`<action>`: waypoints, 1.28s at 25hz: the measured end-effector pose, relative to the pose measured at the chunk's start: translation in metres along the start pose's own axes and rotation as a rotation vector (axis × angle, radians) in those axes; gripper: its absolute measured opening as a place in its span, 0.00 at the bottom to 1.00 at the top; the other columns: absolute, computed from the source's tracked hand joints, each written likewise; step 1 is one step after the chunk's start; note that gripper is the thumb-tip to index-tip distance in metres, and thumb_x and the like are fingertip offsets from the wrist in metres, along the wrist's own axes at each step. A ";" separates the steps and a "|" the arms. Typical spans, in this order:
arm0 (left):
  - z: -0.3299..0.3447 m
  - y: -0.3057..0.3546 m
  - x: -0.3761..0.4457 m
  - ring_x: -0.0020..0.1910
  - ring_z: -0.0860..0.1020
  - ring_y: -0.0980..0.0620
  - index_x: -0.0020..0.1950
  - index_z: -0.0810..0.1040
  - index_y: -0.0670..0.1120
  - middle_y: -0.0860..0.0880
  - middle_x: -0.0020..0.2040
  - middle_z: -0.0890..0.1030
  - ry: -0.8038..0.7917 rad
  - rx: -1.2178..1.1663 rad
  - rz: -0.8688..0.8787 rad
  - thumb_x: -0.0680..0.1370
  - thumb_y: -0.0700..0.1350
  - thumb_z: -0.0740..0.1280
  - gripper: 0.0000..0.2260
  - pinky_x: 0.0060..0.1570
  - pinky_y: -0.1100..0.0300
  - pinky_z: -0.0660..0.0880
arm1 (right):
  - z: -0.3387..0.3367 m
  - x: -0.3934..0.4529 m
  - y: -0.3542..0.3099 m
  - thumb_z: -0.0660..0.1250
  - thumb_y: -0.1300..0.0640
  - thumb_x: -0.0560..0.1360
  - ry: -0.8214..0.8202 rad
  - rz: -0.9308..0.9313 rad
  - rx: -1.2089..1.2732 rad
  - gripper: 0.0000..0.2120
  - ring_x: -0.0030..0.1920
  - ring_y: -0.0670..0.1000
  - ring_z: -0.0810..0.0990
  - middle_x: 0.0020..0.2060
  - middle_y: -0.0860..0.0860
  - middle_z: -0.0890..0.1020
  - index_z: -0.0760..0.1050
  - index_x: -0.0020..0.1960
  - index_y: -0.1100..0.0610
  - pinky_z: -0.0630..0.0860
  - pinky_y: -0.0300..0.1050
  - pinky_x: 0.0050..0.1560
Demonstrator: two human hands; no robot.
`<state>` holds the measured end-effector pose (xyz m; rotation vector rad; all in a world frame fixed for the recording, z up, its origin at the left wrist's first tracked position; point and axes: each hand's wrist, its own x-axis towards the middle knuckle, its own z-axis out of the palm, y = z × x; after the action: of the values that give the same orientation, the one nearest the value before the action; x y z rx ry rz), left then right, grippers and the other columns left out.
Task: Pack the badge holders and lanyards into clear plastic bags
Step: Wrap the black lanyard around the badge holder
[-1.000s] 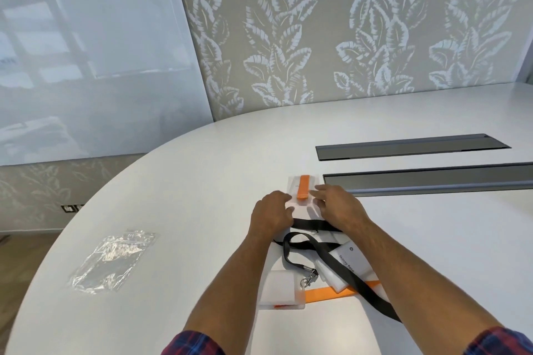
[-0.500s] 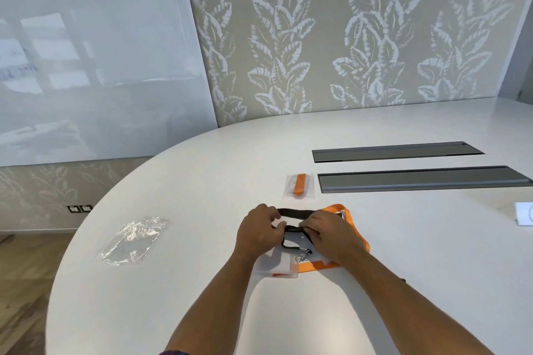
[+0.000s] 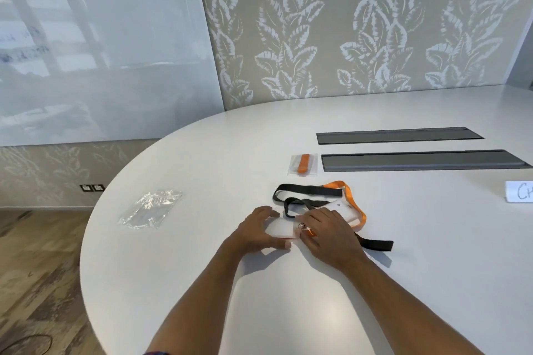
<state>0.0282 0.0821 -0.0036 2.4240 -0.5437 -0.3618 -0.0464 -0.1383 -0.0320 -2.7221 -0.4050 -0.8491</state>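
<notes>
My left hand [image 3: 258, 232] grips a white badge holder [image 3: 281, 230] lying flat on the white table [image 3: 202, 181]. Beside it, my right hand [image 3: 327, 232] pinches a metal lanyard clip [image 3: 302, 226] at the holder's right edge. A black lanyard [image 3: 305, 190] loops just beyond my hands, and one end trails out to the right. An orange lanyard [image 3: 357, 209] curves around a second white badge holder [image 3: 340, 208]. Farther back lies a clear bag with an orange lanyard inside [image 3: 302, 164]. Empty clear plastic bags [image 3: 150, 208] lie to the left.
Two long dark cable slots [image 3: 424, 160] are set in the table behind the items. A white name card [image 3: 520, 192] stands at the right edge. The table's curved edge runs along the left, above a wooden floor [image 3: 37, 282].
Both hands left the packed bag at the back and came toward me to the pile of lanyards. They now hold the near badge holder and a clip.
</notes>
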 end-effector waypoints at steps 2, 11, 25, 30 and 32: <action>0.001 -0.003 -0.004 0.71 0.67 0.55 0.70 0.73 0.55 0.56 0.75 0.66 -0.018 -0.036 0.024 0.64 0.61 0.80 0.37 0.71 0.56 0.67 | -0.003 -0.003 -0.002 0.65 0.42 0.77 -0.041 0.013 0.021 0.17 0.57 0.49 0.79 0.56 0.44 0.83 0.80 0.60 0.48 0.74 0.45 0.57; 0.006 -0.004 -0.015 0.60 0.76 0.56 0.59 0.77 0.53 0.56 0.62 0.76 0.082 -0.288 -0.006 0.61 0.57 0.83 0.30 0.54 0.65 0.75 | -0.004 -0.007 -0.002 0.65 0.34 0.75 -0.078 0.003 0.108 0.24 0.61 0.45 0.78 0.60 0.41 0.82 0.76 0.67 0.44 0.72 0.46 0.62; -0.007 0.005 -0.021 0.39 0.79 0.48 0.40 0.85 0.45 0.44 0.39 0.83 0.094 -0.646 -0.087 0.72 0.59 0.75 0.17 0.41 0.57 0.72 | 0.000 -0.003 0.001 0.63 0.52 0.80 0.035 0.029 0.151 0.08 0.52 0.52 0.81 0.50 0.49 0.83 0.78 0.56 0.53 0.74 0.46 0.55; -0.013 0.022 -0.012 0.38 0.77 0.47 0.41 0.80 0.44 0.45 0.38 0.81 0.253 -0.860 -0.102 0.75 0.55 0.75 0.15 0.38 0.58 0.69 | 0.001 -0.003 -0.001 0.66 0.49 0.80 0.011 0.093 0.150 0.16 0.57 0.50 0.79 0.54 0.46 0.83 0.75 0.66 0.52 0.72 0.45 0.59; -0.018 0.033 -0.011 0.34 0.76 0.48 0.41 0.79 0.43 0.46 0.37 0.80 0.202 -0.953 -0.101 0.71 0.54 0.76 0.15 0.34 0.59 0.68 | -0.002 -0.002 -0.002 0.66 0.48 0.80 0.039 0.129 0.135 0.16 0.55 0.52 0.80 0.53 0.47 0.84 0.76 0.65 0.54 0.72 0.45 0.57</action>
<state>0.0159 0.0722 0.0320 1.5357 -0.0985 -0.3139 -0.0495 -0.1378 -0.0310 -2.5725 -0.2655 -0.8090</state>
